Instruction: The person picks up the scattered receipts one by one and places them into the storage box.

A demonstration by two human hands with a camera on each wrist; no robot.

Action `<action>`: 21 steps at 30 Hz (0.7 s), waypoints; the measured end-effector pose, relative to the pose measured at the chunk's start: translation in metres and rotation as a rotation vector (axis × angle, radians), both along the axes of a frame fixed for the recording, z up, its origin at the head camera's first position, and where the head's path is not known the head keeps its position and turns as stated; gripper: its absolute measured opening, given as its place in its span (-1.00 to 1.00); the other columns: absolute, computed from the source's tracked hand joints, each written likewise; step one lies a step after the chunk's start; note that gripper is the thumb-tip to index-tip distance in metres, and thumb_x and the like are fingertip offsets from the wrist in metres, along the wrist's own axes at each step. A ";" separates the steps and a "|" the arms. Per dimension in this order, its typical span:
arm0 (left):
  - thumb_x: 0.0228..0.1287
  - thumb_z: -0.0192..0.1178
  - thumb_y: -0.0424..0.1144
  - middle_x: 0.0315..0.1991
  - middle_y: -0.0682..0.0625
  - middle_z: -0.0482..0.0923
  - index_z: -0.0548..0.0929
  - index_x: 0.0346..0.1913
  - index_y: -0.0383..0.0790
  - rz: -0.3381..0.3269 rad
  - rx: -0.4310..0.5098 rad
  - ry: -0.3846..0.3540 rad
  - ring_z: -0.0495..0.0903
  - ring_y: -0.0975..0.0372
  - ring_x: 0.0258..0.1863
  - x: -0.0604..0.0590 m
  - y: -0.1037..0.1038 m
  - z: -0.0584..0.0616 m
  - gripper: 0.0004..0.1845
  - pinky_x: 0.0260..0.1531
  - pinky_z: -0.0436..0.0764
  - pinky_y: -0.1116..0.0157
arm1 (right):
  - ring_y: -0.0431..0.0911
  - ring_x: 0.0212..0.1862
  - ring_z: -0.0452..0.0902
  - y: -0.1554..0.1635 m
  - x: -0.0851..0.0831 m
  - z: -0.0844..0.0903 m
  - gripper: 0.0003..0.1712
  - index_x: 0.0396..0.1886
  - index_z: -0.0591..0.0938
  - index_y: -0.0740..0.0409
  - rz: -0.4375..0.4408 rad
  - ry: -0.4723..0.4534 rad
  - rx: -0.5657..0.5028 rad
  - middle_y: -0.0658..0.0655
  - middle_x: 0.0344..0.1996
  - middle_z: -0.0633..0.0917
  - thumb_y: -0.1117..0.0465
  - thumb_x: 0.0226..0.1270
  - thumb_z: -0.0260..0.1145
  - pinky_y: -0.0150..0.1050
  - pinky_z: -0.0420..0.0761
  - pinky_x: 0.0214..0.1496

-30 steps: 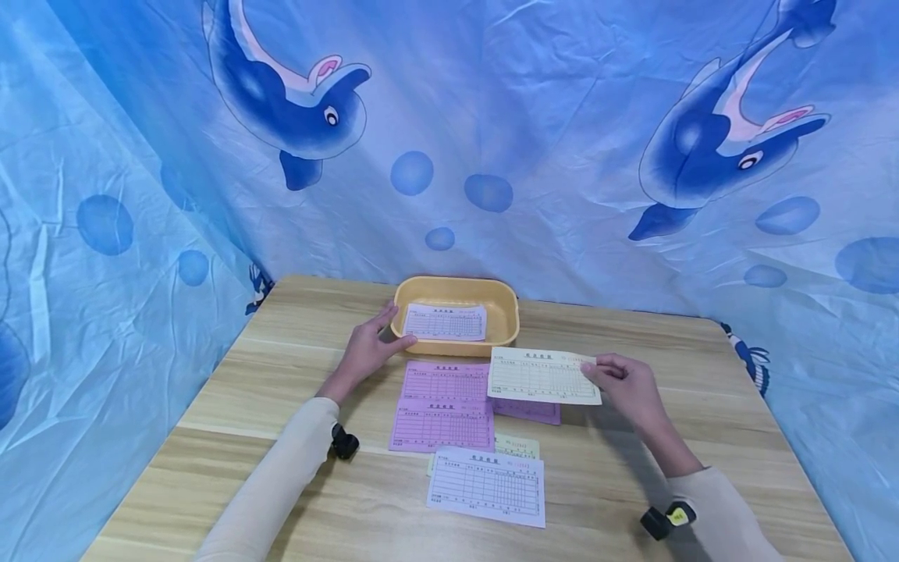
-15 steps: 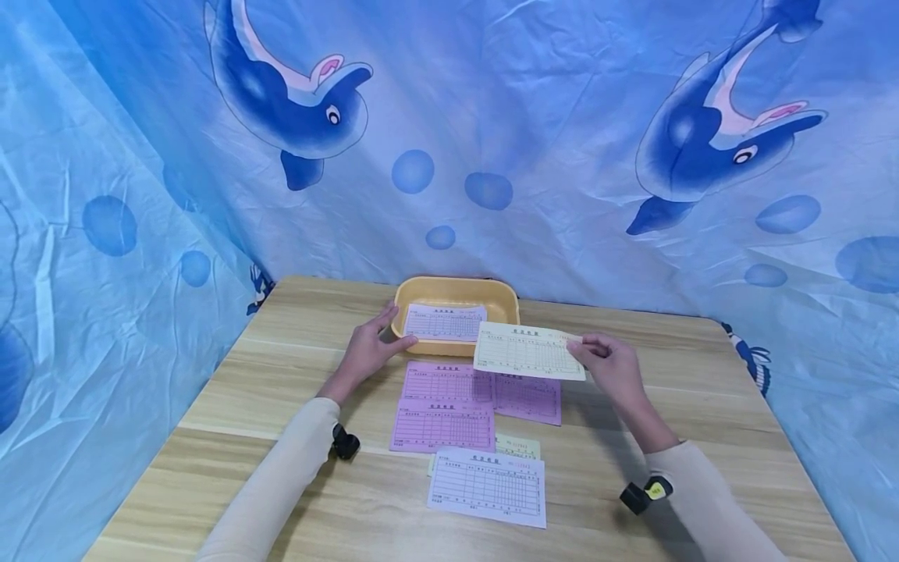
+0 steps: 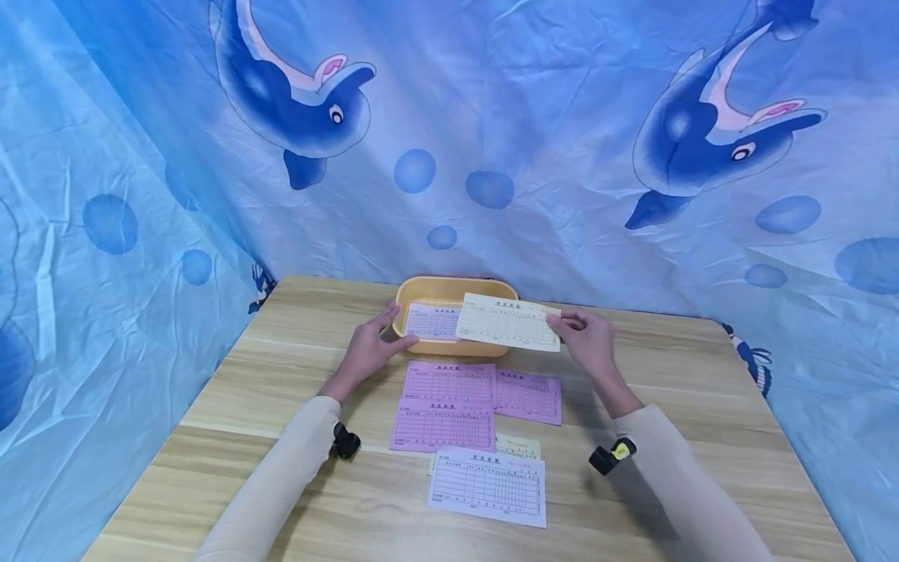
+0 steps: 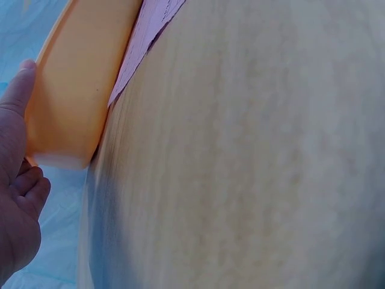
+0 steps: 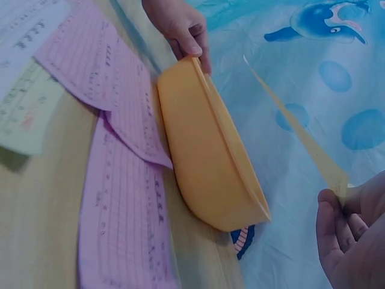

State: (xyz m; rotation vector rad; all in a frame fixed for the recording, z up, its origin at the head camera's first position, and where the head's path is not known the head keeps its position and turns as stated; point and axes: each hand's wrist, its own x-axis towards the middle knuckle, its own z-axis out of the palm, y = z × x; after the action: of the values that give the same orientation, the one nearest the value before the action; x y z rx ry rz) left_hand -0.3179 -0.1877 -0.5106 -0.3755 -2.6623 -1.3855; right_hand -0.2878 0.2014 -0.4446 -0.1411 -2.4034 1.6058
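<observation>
My right hand [image 3: 588,342] pinches a pale yellow receipt slip [image 3: 509,321] by its right end. In the head view the slip overlaps the right half of a yellow-orange plastic basin [image 3: 449,289]; the right wrist view shows the slip [image 5: 301,129] edge-on, held up above the basin's rim. My left hand [image 3: 368,347] grips the basin's left end, thumb at the front and fingers round the side. Inside the basin lies a white receipt slip [image 3: 430,321], partly covered by the yellow one in the head view.
In front of the basin, several pink slips [image 3: 444,425] lie overlapping on the wooden table [image 3: 281,343]. Nearer the front, a white slip [image 3: 486,488] covers most of a pale green slip [image 3: 523,447]. A blue dolphin-print curtain [image 3: 562,125] hangs behind the table.
My right hand has carried the pale yellow slip leftward and away from me, from above the pink slips to over the basin. My left hand stays at the basin.
</observation>
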 end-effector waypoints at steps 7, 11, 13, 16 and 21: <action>0.12 0.40 0.32 0.59 -0.16 0.11 0.28 0.53 -0.29 0.010 -0.006 -0.017 0.11 0.01 0.59 -0.003 0.002 -0.003 0.08 0.55 0.18 0.02 | -0.36 -0.40 0.65 -0.019 -0.022 0.001 -0.67 -0.05 0.74 0.35 0.003 -0.016 -0.040 0.29 -0.15 0.80 0.18 0.34 0.49 -0.38 0.73 -0.30; 0.11 0.40 0.34 0.59 -0.12 0.11 0.28 0.53 -0.27 0.022 -0.006 -0.021 0.11 0.02 0.58 -0.005 0.004 -0.004 0.09 0.55 0.18 0.03 | -0.29 -0.38 0.66 -0.030 -0.034 0.003 -0.66 -0.03 0.73 0.33 0.013 -0.015 -0.043 0.30 -0.13 0.80 0.18 0.33 0.49 -0.30 0.75 -0.27; 0.11 0.40 0.34 0.59 -0.12 0.12 0.28 0.53 -0.27 0.025 -0.005 -0.020 0.11 0.01 0.59 -0.006 0.004 -0.003 0.09 0.55 0.18 0.02 | -0.24 -0.33 0.68 -0.036 -0.040 0.004 -0.65 -0.02 0.73 0.31 0.020 -0.014 -0.032 0.30 -0.12 0.80 0.16 0.33 0.49 -0.32 0.74 -0.26; 0.13 0.40 0.32 0.59 -0.14 0.12 0.28 0.53 -0.27 0.029 -0.007 -0.018 0.12 0.00 0.58 -0.008 0.005 -0.003 0.07 0.55 0.18 0.01 | -0.15 -0.26 0.72 -0.044 -0.051 0.004 -0.65 -0.03 0.74 0.32 0.033 -0.006 -0.022 0.30 -0.12 0.80 0.16 0.32 0.50 -0.37 0.72 -0.26; 0.16 0.44 0.22 0.59 -0.17 0.14 0.29 0.53 -0.29 0.034 -0.002 -0.014 0.12 -0.03 0.58 -0.010 0.006 -0.003 0.02 0.55 0.17 0.00 | -0.04 -0.23 0.75 -0.055 -0.067 0.000 -0.67 -0.06 0.75 0.32 0.069 0.008 -0.010 0.29 -0.17 0.81 0.16 0.31 0.50 -0.36 0.71 -0.26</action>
State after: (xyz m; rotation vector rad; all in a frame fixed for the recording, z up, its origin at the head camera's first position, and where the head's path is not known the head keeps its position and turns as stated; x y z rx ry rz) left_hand -0.3281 -0.1815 -0.5136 -0.3207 -2.6683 -1.3804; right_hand -0.3543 0.1461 -0.4449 -0.0543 -2.4194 1.6450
